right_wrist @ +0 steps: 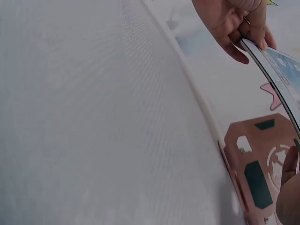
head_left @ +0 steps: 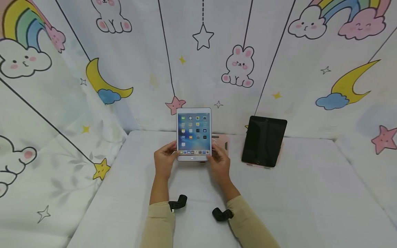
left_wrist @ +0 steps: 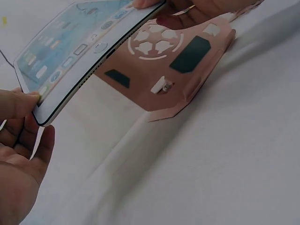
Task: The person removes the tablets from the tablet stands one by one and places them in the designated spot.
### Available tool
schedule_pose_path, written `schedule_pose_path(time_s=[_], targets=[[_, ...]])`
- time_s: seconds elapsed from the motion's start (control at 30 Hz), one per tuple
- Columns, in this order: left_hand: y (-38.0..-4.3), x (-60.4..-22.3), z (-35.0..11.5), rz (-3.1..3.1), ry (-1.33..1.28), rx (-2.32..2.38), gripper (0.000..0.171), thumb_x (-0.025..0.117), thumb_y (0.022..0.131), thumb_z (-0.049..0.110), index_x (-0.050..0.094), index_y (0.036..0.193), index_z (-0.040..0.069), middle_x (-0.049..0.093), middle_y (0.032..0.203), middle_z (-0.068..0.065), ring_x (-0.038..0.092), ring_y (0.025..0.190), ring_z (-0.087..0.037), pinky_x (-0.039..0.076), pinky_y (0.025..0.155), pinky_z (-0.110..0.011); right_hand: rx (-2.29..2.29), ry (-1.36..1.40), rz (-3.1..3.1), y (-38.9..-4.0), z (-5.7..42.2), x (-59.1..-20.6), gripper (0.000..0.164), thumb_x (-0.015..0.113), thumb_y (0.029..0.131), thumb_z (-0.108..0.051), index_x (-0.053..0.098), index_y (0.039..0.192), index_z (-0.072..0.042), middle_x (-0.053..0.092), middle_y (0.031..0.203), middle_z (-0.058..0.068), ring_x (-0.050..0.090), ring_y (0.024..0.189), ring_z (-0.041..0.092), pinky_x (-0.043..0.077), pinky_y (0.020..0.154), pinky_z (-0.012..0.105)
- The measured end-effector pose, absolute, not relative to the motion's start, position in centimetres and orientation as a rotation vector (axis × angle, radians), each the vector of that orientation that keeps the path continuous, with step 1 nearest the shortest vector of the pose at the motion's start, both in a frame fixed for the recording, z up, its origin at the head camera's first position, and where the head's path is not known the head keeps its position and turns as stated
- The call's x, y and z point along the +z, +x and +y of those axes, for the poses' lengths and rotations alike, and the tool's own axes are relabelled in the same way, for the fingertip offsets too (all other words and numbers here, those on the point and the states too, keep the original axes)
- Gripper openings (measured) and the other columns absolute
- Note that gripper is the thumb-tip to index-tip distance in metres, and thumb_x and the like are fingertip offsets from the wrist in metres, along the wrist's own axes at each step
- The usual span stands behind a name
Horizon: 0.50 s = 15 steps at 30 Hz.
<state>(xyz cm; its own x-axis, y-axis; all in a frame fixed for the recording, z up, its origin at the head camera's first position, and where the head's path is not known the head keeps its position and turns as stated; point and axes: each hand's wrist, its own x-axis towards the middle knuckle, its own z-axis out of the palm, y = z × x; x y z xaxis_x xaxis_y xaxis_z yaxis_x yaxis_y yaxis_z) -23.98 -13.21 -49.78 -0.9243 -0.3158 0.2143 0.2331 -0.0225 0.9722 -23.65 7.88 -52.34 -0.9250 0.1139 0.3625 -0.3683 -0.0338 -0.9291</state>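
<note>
Tablet (head_left: 193, 129): lit screen facing you, held up near the back of the counter (head_left: 192, 213); the step in hand looks like positioning it in front of the pink stand (head_left: 224, 141).
Left hand (head_left: 163, 163): yours pinches the tablet's lower left side, thumb on the front.
Right hand (head_left: 221, 165): yours pinches the lower right side in the same way.
Next move: likely calls for keeping both pinches even, so the tablet stays level, and minding its bottom edge near the stand's lip.
Lip gap: your left wrist view shows that edge apart from the lip; you cannot tell whether the back touches.
Pink stand: you see a round cutout and dark pads, with no tablet seated against the visible part.
Black tablet (head_left: 264, 141): screen dark, leaning on a second pink support (head_left: 281, 150), to the right of your hands.
Containers: you have only these two open supports, no box or tray.
</note>
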Motion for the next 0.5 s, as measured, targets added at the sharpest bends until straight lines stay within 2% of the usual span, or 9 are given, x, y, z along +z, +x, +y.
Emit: schedule_pose_path(time_s=[0.27, 0.5], targets=[[-23.3, -49.0, -15.4, -1.907, 0.204, -1.951, 0.039, 0.074, 0.082, -0.015, 0.075, 0.117, 0.001, 0.075, 0.103, -0.015, 0.069, 0.090, -0.011, 0.058, 0.084, -0.015, 2.040, 0.264, -2.011, -23.4, 5.7, -51.4, 0.052, 0.069, 0.092, 0.005, 0.060, 0.142, -0.006, 0.062, 0.133, 0.016, 0.064, 0.113, 0.031, 0.053, 0.089, 0.013], [-23.1, -49.6, -17.8, -1.952, 0.317, -1.935, 0.041, 0.075, 0.082, -0.012, 0.075, 0.120, 0.004, 0.076, 0.100, -0.006, 0.070, 0.088, -0.007, 0.057, 0.081, -0.013, 2.120, 0.208, -2.095, -23.2, 3.6, -51.7, 0.051, 0.069, 0.094, 0.001, 0.058, 0.143, -0.006, 0.061, 0.134, 0.013, 0.061, 0.115, 0.027, 0.054, 0.092, 0.016]])
